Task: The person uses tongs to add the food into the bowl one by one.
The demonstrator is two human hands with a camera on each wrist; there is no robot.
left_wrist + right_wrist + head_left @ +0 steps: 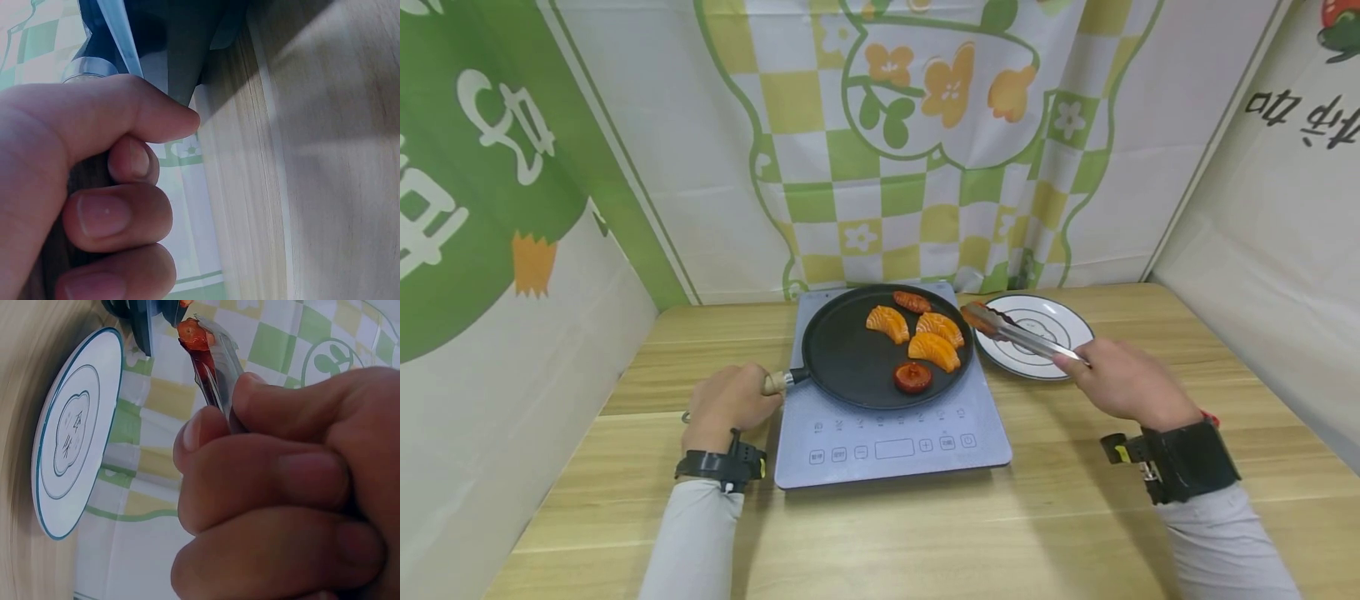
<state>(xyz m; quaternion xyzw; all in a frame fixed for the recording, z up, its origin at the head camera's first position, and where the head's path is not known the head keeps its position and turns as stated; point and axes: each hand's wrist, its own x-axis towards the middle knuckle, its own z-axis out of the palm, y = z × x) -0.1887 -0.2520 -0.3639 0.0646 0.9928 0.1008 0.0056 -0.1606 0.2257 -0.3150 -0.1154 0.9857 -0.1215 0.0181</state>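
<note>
My left hand (pixel 727 408) grips the handle (pixel 778 382) of a round black frying pan (pixel 846 358). In the left wrist view its fingers (pixel 122 215) curl round that handle. My right hand (pixel 1129 385) holds metal tongs (pixel 1037 342). Between the tips of the tongs is a reddish-orange piece of food (pixel 195 336), just off the pan's right edge and above the left rim of a white plate (pixel 1070 327). Three orange, white-striped slices like salmon (pixel 934 351) lie in the pan. With them are a scored red oval piece (pixel 912 301) and a round reddish-brown piece (pixel 913 377).
Under the pan is a flat pale induction cooker (pixel 887 467) with touch buttons along its front. It stands on a wooden table (pixel 880 542). A checked green and yellow curtain (pixel 865 196) hangs behind, and printed cloth walls (pixel 1262 250) stand at both sides.
</note>
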